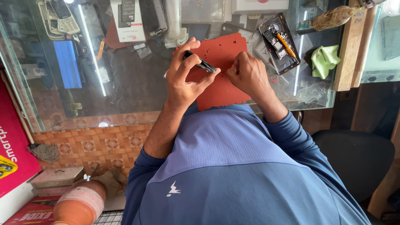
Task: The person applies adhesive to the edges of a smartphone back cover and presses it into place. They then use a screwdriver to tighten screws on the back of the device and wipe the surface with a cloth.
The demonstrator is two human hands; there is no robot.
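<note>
Hands work over a red mat (218,83) on the glass counter (125,83). Left hand (183,77) is raised at the wrist, fingers and thumb pinching a slim black tool (201,63) that angles toward the right hand (246,73). Right hand is clenched into a fist on the mat; its contents cannot be seen. An opened phone (278,43) with an orange-handled screwdriver (286,45) resting in it lies beyond the mat.

A phone repair shop: glass display counter (125,96) holds handsets (58,16), opened phone (279,43).
</note>
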